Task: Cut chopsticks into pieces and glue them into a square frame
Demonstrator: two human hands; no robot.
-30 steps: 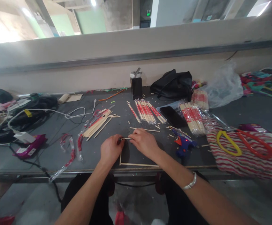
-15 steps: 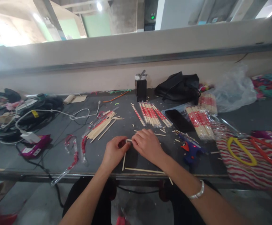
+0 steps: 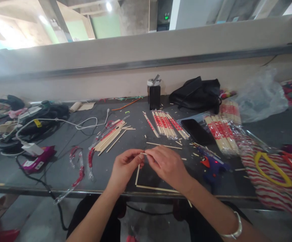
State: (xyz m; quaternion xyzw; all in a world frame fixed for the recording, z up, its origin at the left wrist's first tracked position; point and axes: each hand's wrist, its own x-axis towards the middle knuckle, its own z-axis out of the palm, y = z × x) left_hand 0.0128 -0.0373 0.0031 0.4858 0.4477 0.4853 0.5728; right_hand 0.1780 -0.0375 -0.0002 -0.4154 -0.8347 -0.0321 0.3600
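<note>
In the head view, my left hand (image 3: 127,167) pinches a thin wooden stick (image 3: 143,153) between thumb and fingers, just above the dark tabletop. My right hand (image 3: 166,165) is closed at the same stick's other end, fingertips close to the left thumb. Below the left fingers, a second wooden stick (image 3: 137,175) slants toward me. Its near end meets a longer wooden stick (image 3: 158,189) lying along the table's front edge. The right forearm hides part of that long stick. Another short stick end (image 3: 190,203) juts past the table edge.
A blue glue gun (image 3: 211,166) lies right of my right hand. Loose sticks (image 3: 112,137) and wrapped chopstick packs (image 3: 164,124) lie beyond my hands. Further right are a phone (image 3: 195,130), scissors with yellow handle (image 3: 273,169) and striped cloth (image 3: 264,191). A white cable (image 3: 60,119) crosses the left side.
The view has shifted slightly. My hands have turned a little, and the small stick between them shows at the fingertips. The stick under my left hand now appears to touch the long one.
</note>
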